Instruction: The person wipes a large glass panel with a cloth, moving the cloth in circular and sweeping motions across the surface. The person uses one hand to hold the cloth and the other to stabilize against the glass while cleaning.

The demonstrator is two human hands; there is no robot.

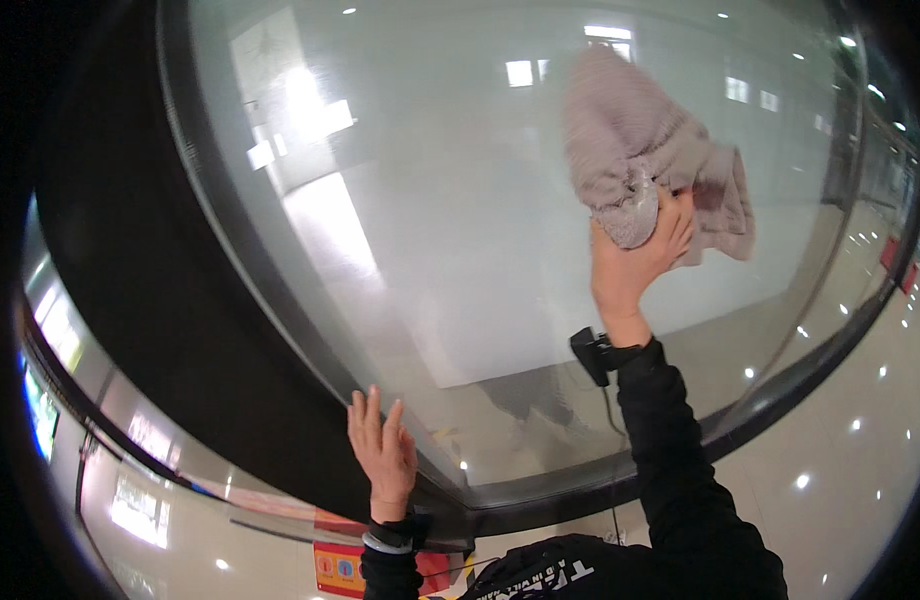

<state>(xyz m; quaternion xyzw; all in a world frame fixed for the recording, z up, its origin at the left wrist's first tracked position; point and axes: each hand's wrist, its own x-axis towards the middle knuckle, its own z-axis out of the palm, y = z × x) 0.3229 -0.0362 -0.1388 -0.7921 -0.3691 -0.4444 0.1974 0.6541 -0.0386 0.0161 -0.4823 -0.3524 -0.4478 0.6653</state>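
A greyish-pink cloth (620, 120) is bunched in my right hand (635, 255), which presses it to a large glass panel (430, 240) at the upper right. Part of the cloth hangs out past my fingers on the right. My right arm is stretched far forward, with a black strapped device (595, 352) and its cable at the wrist. Lower down, my left hand (383, 445) is raised by the panel's dark frame (300, 350), fingers extended and holding nothing. From this view I cannot tell whether its fingertips touch the frame.
Window and lamp reflections cover the glass. A wide black surface (150, 300) runs along the left, outside the frame. Below the frame's lower edge (550, 497) lie a red and yellow sign (340, 568) and a shiny tiled floor (860, 480). The cable hangs near my right forearm.
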